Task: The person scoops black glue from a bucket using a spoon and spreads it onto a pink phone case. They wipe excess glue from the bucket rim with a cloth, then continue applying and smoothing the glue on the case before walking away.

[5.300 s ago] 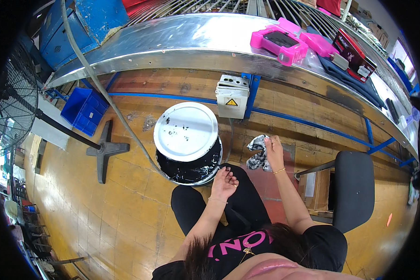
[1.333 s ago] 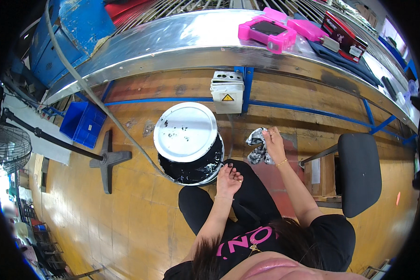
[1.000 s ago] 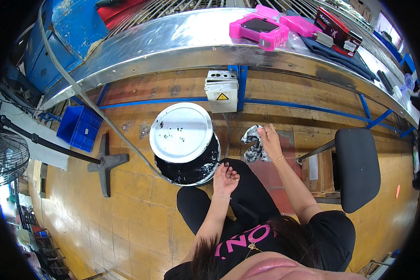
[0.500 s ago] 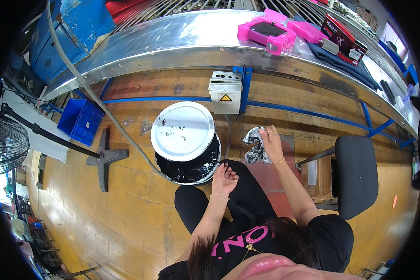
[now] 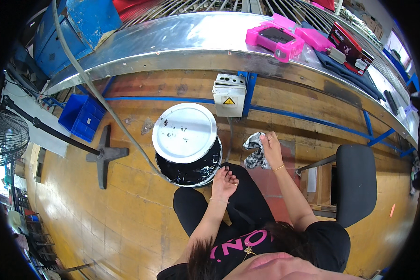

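R hand (image 5: 272,149) had its grip pinched on a stained rag (image 5: 255,161), right of the half-covered bucket (image 5: 205,182). L hand (image 5: 224,185) was loosely curled near the bucket, prob. empty. IMO best held by its cleaner bits, clear of the black goo (image 5: 184,173), tbh.

A pink-cased device (image 5: 276,37) lies on a metal table (image 5: 182,35) near a red-and-black box (image 5: 350,46).

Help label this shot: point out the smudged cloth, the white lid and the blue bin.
Smudged cloth (image 5: 256,159): head view, its lower fold.
White lid (image 5: 185,133): head view, middle of its face.
Blue bin (image 5: 93,116): head view, its labelled side.
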Tool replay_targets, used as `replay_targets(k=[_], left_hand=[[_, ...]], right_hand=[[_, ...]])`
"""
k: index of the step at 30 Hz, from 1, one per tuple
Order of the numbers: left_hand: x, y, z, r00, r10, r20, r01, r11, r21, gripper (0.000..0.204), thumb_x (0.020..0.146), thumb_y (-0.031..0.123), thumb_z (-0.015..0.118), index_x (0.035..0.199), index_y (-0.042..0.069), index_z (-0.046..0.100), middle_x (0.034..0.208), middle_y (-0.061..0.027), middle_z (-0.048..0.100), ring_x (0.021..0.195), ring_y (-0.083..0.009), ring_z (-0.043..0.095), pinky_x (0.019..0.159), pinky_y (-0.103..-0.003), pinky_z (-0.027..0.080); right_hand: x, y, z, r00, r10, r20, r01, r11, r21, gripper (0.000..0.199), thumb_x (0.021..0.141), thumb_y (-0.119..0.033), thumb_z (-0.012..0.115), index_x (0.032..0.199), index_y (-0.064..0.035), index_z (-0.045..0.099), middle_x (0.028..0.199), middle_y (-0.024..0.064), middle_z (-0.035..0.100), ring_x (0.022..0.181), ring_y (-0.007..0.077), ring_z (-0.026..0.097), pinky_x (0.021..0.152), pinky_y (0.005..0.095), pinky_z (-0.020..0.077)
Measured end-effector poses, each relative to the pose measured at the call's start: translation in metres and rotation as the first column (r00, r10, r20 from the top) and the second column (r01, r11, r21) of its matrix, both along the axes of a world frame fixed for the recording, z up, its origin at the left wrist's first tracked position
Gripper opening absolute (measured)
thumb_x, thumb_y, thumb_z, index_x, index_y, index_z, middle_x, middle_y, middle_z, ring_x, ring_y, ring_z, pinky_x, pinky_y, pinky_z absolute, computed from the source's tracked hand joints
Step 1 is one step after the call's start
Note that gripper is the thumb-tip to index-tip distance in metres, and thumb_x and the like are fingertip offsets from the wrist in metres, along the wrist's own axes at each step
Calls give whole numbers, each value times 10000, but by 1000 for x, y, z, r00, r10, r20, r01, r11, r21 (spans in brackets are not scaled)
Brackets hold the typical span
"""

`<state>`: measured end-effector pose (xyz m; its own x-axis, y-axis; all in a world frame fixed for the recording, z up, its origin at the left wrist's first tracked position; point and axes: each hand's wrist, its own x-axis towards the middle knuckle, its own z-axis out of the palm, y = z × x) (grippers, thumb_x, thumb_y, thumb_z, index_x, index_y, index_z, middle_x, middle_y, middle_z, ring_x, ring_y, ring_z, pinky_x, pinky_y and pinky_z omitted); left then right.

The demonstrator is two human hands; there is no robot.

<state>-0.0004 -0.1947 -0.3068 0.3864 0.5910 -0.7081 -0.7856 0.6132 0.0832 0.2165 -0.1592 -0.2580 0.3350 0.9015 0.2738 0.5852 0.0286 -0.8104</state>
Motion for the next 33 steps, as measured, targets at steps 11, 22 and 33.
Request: replay_targets(k=[11,22,33], left_hand=[[0,2,-6,999,-14,29,14,1000,-9,169,818,261,679,865,117,605,788,-19,521,698,-182,480,642,-321,403],[-6,4,-16,1000,2,18,-2,1000,22,189,824,237,670,924,90,605,819,-33,495,724,-183,469,653,-312,405],[-29,-22,3,995,-68,-68,72,995,67,161,823,205,678,888,69,621,774,-8,539,712,-166,502,642,-312,410]], right_hand=[[8,-1,-7,999,-13,30,11,998,57,403,965,-330,504,863,58,537,895,239,511,853,405,498,786,436,415],[-12,4,-7,999,29,32,-30,999,18,382,958,-306,519,863,62,553,863,216,508,825,376,507,760,410,418],[-11,22,-23,999,40,4,-39,998,-57,422,957,-357,515,869,55,547,865,214,493,814,367,500,762,410,417]])
